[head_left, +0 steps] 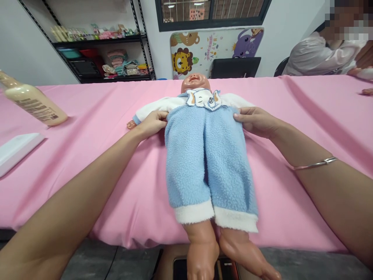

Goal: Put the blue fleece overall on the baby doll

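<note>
A baby doll (201, 252) lies on its back on the pink-covered table (116, 182), head at the far side, bare feet hanging over the near edge. It wears a white long-sleeved top and fuzzy light-blue pants (186, 163) with white cuffs. An animal-face bib piece (202, 99) covers the chest. My left hand (153, 123) pinches the pants at the left side of the waist. At the right side of the waist, my right hand (255, 120) grips the same pants between thumb and fingers.
A lotion bottle (35, 103) and a white box (19, 151) lie at the left. Behind the table stand a shelf rack (101, 41) and a black monitor (236, 67). Another person (317, 54) sits at the far right. A phone (227, 268) rests below the table edge.
</note>
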Action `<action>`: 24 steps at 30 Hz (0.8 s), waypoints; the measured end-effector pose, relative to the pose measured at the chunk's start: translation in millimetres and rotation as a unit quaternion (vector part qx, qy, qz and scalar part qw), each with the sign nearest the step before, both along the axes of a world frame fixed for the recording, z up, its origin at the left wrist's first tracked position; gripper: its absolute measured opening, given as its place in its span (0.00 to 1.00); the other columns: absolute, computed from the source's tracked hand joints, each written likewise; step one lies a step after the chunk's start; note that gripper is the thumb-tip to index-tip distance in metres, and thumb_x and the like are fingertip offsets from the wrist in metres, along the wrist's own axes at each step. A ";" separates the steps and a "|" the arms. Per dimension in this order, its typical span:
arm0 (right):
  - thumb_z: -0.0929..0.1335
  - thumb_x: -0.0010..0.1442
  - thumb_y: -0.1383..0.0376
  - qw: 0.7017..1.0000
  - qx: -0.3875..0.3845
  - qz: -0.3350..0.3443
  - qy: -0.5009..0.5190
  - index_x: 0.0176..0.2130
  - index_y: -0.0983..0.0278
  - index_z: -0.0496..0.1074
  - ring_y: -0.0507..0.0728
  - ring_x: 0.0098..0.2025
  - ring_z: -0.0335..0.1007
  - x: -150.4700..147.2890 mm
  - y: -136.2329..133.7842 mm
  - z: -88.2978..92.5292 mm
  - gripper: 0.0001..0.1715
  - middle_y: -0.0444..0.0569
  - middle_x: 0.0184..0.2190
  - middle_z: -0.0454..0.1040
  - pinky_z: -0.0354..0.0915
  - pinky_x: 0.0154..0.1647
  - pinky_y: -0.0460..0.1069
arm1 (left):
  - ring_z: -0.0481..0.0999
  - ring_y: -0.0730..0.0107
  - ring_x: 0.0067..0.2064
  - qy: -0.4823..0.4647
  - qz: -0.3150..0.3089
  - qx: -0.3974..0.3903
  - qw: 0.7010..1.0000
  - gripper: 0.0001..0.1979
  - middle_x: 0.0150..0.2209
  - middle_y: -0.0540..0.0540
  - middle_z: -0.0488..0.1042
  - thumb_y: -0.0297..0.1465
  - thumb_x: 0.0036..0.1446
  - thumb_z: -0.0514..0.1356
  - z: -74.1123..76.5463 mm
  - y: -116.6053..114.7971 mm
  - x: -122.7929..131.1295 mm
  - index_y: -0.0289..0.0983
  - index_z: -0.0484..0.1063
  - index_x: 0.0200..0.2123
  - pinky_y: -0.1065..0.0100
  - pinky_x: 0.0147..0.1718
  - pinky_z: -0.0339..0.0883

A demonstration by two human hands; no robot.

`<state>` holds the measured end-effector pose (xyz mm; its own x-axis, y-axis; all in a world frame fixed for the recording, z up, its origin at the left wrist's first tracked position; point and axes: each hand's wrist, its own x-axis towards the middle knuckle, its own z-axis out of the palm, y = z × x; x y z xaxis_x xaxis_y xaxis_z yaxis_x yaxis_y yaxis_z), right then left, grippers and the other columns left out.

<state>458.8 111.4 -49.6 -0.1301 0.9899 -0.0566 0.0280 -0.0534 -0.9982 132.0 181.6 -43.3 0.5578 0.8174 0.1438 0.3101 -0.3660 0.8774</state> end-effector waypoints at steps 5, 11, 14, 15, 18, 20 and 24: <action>0.78 0.42 0.62 0.992 0.039 -0.107 0.059 0.34 0.65 0.72 0.47 0.31 0.65 -5.6 -3.6 3.9 0.20 0.46 0.30 0.69 0.65 0.34 0.46 | 0.67 0.71 0.34 -0.046 0.036 0.010 0.998 0.04 0.30 0.48 0.70 0.28 0.45 0.56 -2.9 -0.8 1.8 0.34 0.71 0.24 0.67 0.37 0.61; 0.80 0.36 0.59 0.999 0.028 -0.032 0.025 0.36 0.64 0.76 0.52 0.38 0.70 -3.6 -7.0 6.0 0.26 0.50 0.37 0.73 0.69 0.42 0.49 | 0.66 0.75 0.28 -0.134 0.116 -0.008 0.984 0.04 0.25 0.50 0.66 0.29 0.49 0.56 5.6 -6.5 9.2 0.35 0.64 0.25 0.71 0.29 0.60; 0.80 0.35 0.58 1.000 0.018 -0.002 -0.004 0.36 0.61 0.77 0.53 0.41 0.70 -4.1 -6.1 5.4 0.26 0.48 0.39 0.73 0.69 0.44 0.50 | 0.67 0.75 0.28 -0.139 0.123 -0.002 0.983 0.06 0.25 0.50 0.67 0.31 0.54 0.55 11.0 -13.0 14.6 0.35 0.66 0.28 0.71 0.29 0.61; 0.80 0.35 0.57 1.000 0.020 0.003 -0.016 0.36 0.61 0.77 0.53 0.41 0.69 -4.2 -5.4 4.7 0.26 0.48 0.39 0.73 0.69 0.45 0.50 | 0.66 0.76 0.27 -0.132 0.116 0.001 0.984 0.07 0.25 0.50 0.66 0.32 0.56 0.56 12.1 -15.1 16.2 0.35 0.67 0.28 0.71 0.29 0.61; 0.80 0.37 0.53 0.997 0.037 0.007 -0.065 0.34 0.62 0.76 0.52 0.38 0.68 -4.1 -3.1 1.8 0.25 0.48 0.37 0.73 0.67 0.40 0.49 | 0.63 0.77 0.27 -0.092 0.082 0.015 0.992 0.11 0.25 0.51 0.65 0.36 0.56 0.60 14.0 -19.3 19.6 0.34 0.68 0.27 0.71 0.29 0.60; 0.79 0.39 0.52 0.996 0.044 0.002 -0.078 0.32 0.64 0.75 0.51 0.35 0.65 -4.7 -2.6 0.7 0.25 0.49 0.34 0.71 0.65 0.36 0.48 | 0.62 0.77 0.27 -0.071 0.063 0.021 0.995 0.11 0.24 0.51 0.63 0.35 0.53 0.62 14.8 -20.3 20.7 0.34 0.68 0.25 0.71 0.29 0.59; 0.75 0.51 0.56 0.998 0.044 -0.047 -0.005 0.28 0.68 0.69 0.48 0.30 0.60 -11.4 -6.3 4.9 0.19 0.48 0.27 0.65 0.59 0.32 0.45 | 0.58 0.76 0.26 -0.091 0.073 0.000 0.993 0.14 0.23 0.51 0.57 0.39 0.51 0.60 17.3 -20.6 21.5 0.36 0.61 0.23 0.70 0.27 0.55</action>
<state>447.4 105.1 -44.7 -0.0355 0.9989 0.0301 0.0367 0.0314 -0.9988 153.5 161.1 -26.0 0.3989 0.8875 0.2307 0.1957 -0.3282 0.9241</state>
